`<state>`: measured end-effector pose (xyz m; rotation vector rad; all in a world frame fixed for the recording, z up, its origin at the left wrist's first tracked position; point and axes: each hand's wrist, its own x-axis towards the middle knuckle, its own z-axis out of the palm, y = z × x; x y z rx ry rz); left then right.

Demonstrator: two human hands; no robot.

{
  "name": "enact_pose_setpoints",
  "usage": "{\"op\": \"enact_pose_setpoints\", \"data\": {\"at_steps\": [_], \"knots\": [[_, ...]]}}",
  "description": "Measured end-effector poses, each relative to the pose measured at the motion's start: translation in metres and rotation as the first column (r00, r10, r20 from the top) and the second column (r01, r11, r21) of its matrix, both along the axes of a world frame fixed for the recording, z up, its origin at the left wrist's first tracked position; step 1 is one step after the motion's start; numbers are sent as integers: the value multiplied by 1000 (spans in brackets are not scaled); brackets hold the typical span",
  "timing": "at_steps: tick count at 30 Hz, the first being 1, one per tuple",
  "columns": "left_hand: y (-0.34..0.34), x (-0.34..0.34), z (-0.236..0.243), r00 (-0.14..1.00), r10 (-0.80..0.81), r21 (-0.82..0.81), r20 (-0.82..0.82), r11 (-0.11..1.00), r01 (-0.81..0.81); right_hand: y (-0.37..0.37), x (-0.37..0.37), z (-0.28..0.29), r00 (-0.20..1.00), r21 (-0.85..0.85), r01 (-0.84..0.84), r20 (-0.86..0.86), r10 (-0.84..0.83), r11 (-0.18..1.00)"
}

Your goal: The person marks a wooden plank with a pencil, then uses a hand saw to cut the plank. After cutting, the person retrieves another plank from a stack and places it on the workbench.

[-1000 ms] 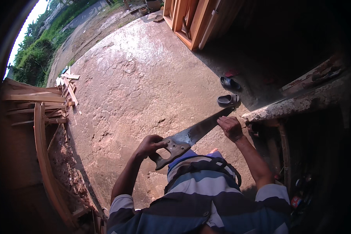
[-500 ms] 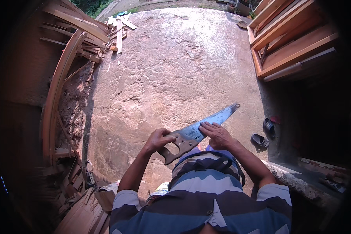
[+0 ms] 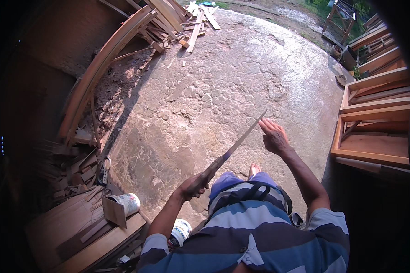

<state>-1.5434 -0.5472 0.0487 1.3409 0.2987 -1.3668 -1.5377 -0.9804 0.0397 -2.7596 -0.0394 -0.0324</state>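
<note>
A hand saw slants up and to the right in front of my body, turned so that its blade shows as a thin strip. My left hand is closed round its brown wooden handle. Close beside the blade's tip is my right hand, its fingers stretched out and holding nothing. Whether the fingertips touch the blade I cannot tell.
Rough concrete floor spreads ahead. Scrap wood is piled at the far left, near a long curved-looking beam. Wooden frames stand at the right. White buckets, one here, stand at the lower left beside planks.
The saw has turned from showing its broad face to nearly edge-on. My right hand has left the middle of the blade and moved out beside its tip. The view has swung round.
</note>
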Motion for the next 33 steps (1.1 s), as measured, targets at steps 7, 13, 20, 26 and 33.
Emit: {"op": "enact_pose_setpoints", "data": {"at_steps": [7, 13, 20, 26, 33], "knots": [[-44, 21, -10, 635, 341, -483, -693, 435, -760, 123, 110, 16, 832, 168, -554, 59, 552, 816], [-35, 120, -8, 600, 285, -540, -747, 266, -798, 158, 269, 15, 823, 137, -568, 87, 561, 812], [10, 237, 2, 668, 358, -611, -652, 275, -743, 184, 458, 28, 911, 129, -410, 3, 413, 903], [20, 320, 17, 671, 378, -604, -637, 296, -740, 178, 597, 26, 958, 216, -276, -20, 287, 937], [-13, 434, 18, 627, 520, -555, -580, 311, -772, 163, 774, 29, 951, 137, -299, -35, 307, 944]]}}
